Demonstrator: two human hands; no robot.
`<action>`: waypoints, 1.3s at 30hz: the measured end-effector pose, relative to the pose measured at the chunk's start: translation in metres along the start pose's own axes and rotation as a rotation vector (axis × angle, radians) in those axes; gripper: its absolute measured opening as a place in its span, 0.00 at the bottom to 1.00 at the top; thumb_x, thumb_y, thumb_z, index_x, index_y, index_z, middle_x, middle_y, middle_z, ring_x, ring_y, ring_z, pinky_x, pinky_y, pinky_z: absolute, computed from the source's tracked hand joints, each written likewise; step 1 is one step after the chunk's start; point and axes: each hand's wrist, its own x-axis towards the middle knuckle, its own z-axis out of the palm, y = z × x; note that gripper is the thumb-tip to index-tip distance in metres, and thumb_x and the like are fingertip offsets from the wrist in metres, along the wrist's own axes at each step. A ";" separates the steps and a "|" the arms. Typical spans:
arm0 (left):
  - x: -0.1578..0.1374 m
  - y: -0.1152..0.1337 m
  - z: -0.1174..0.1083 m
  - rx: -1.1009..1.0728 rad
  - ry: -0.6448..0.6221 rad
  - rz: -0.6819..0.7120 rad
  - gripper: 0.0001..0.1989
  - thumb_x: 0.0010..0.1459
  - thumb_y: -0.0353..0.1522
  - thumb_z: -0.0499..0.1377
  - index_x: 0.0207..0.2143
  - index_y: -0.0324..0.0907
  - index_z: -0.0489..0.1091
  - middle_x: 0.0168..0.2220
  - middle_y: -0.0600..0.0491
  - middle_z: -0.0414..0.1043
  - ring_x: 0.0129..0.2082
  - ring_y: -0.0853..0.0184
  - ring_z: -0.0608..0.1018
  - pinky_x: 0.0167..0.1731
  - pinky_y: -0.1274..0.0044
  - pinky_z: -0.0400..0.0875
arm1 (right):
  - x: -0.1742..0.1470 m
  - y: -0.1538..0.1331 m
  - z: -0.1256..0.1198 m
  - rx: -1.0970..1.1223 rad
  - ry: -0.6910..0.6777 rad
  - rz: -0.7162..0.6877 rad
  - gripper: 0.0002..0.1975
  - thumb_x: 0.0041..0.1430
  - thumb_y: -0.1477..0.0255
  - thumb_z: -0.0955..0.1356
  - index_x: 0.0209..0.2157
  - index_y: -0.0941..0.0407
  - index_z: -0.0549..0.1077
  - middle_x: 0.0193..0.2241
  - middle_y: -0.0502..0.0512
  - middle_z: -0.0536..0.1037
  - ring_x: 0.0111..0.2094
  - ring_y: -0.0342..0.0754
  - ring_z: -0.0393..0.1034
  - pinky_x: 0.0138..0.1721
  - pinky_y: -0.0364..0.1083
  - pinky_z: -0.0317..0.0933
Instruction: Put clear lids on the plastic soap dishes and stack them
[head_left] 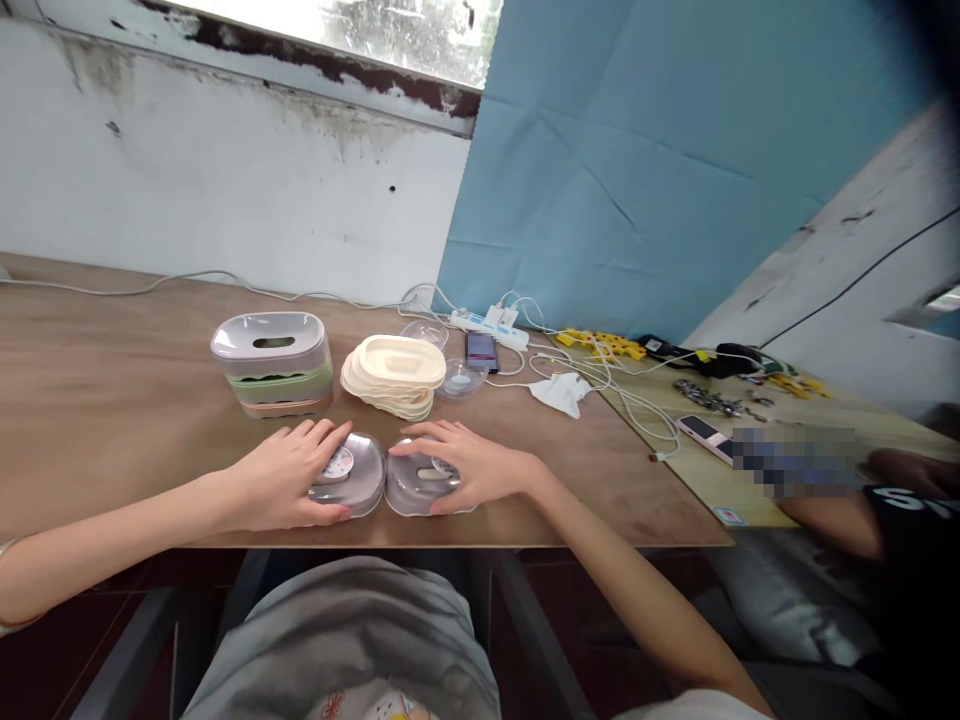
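Observation:
Two glossy grey-mauve tissue box lids (367, 475) lie side by side near the table's front edge, their inner ends almost touching. My left hand (289, 475) grips the left lid, fingers over its far side and thumb along its near edge; a round printed sticker shows partly beneath. Over the other lid (409, 485), my right hand (480, 465) has its fingers on the far rim and its thumb on the near side. That lid's slot and part of a sticker are visible. My palms hide both outer ends.
Behind my left hand stands a stack of mauve, green and peach tissue box covers (271, 365). Several cream oval plates (397, 365) are piled beside it. Further right are clear plastic domes (461, 380), a phone (481, 352), a power strip (491, 330) and loose cables. A co-worker's arm (832, 525) rests at far right.

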 end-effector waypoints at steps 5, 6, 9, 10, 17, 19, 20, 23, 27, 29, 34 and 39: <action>-0.004 -0.011 0.010 -0.083 0.049 0.010 0.41 0.53 0.48 0.55 0.63 0.33 0.52 0.55 0.39 0.63 0.53 0.50 0.68 0.49 0.66 0.66 | -0.002 -0.004 0.003 -0.056 0.023 0.022 0.39 0.50 0.60 0.72 0.62 0.47 0.56 0.61 0.59 0.57 0.58 0.59 0.55 0.56 0.57 0.50; -0.005 -0.014 0.013 -0.094 0.065 0.011 0.41 0.53 0.48 0.55 0.63 0.34 0.52 0.55 0.39 0.63 0.53 0.51 0.68 0.49 0.66 0.66 | -0.003 -0.005 0.004 -0.076 0.033 0.025 0.39 0.50 0.60 0.72 0.61 0.48 0.56 0.62 0.59 0.57 0.58 0.59 0.55 0.56 0.57 0.50; -0.008 -0.019 0.018 -0.106 0.099 0.009 0.41 0.54 0.49 0.55 0.63 0.36 0.51 0.56 0.40 0.63 0.53 0.50 0.69 0.48 0.66 0.67 | -0.004 -0.007 0.008 -0.134 0.068 0.031 0.37 0.52 0.58 0.70 0.62 0.48 0.56 0.62 0.60 0.56 0.58 0.59 0.55 0.56 0.57 0.49; -0.009 -0.020 0.019 -0.110 0.102 0.008 0.41 0.54 0.49 0.55 0.63 0.37 0.51 0.56 0.40 0.63 0.53 0.50 0.69 0.48 0.66 0.67 | -0.005 -0.007 0.010 -0.149 0.081 0.030 0.37 0.53 0.56 0.69 0.62 0.48 0.55 0.62 0.60 0.56 0.58 0.59 0.55 0.56 0.57 0.49; -0.009 -0.020 0.017 -0.133 0.102 -0.003 0.41 0.53 0.51 0.55 0.63 0.39 0.52 0.55 0.41 0.64 0.52 0.50 0.70 0.47 0.67 0.68 | -0.005 -0.005 0.017 -0.215 0.133 0.004 0.39 0.51 0.52 0.69 0.61 0.49 0.56 0.62 0.60 0.56 0.58 0.58 0.55 0.57 0.56 0.49; -0.009 -0.019 0.016 -0.126 0.095 -0.004 0.41 0.53 0.51 0.55 0.63 0.38 0.52 0.56 0.41 0.63 0.52 0.50 0.70 0.47 0.67 0.68 | -0.005 -0.005 0.018 -0.218 0.139 0.001 0.39 0.51 0.52 0.69 0.61 0.49 0.55 0.62 0.60 0.57 0.58 0.58 0.55 0.57 0.56 0.49; -0.009 -0.019 0.016 -0.122 0.085 -0.005 0.42 0.53 0.50 0.55 0.63 0.37 0.52 0.56 0.40 0.63 0.53 0.50 0.70 0.48 0.67 0.68 | -0.005 -0.005 0.018 -0.220 0.140 0.001 0.39 0.52 0.52 0.69 0.61 0.49 0.55 0.62 0.60 0.57 0.58 0.58 0.55 0.57 0.56 0.49; -0.008 -0.018 0.015 -0.119 0.063 -0.004 0.42 0.54 0.50 0.54 0.63 0.35 0.51 0.56 0.39 0.62 0.53 0.50 0.69 0.48 0.67 0.68 | -0.005 -0.005 0.018 -0.227 0.134 0.003 0.38 0.52 0.52 0.68 0.61 0.50 0.56 0.62 0.61 0.56 0.58 0.59 0.55 0.56 0.56 0.50; -0.005 -0.015 0.014 -0.107 0.077 0.005 0.40 0.53 0.49 0.55 0.63 0.35 0.53 0.55 0.39 0.63 0.53 0.50 0.69 0.48 0.66 0.67 | -0.004 -0.004 0.018 -0.238 0.129 -0.005 0.38 0.52 0.53 0.68 0.62 0.50 0.55 0.62 0.61 0.57 0.58 0.59 0.55 0.55 0.57 0.50; -0.003 -0.012 0.014 -0.088 0.092 0.004 0.40 0.52 0.48 0.56 0.62 0.35 0.53 0.55 0.39 0.63 0.53 0.50 0.68 0.49 0.66 0.66 | -0.004 -0.003 0.019 -0.243 0.129 -0.004 0.39 0.52 0.53 0.69 0.62 0.50 0.55 0.61 0.61 0.57 0.58 0.59 0.55 0.55 0.57 0.50; 0.000 -0.006 0.012 -0.063 0.079 0.008 0.43 0.48 0.46 0.59 0.62 0.35 0.52 0.55 0.38 0.62 0.53 0.49 0.68 0.48 0.65 0.66 | -0.003 -0.005 0.019 -0.237 0.130 0.008 0.39 0.51 0.53 0.69 0.61 0.50 0.56 0.61 0.61 0.57 0.56 0.60 0.56 0.55 0.57 0.50; 0.000 -0.007 0.011 -0.064 0.066 0.010 0.41 0.49 0.45 0.58 0.61 0.35 0.52 0.52 0.39 0.63 0.51 0.50 0.68 0.47 0.65 0.66 | -0.002 -0.010 0.017 -0.245 0.116 0.071 0.40 0.49 0.54 0.71 0.61 0.50 0.57 0.57 0.65 0.60 0.51 0.60 0.59 0.51 0.57 0.54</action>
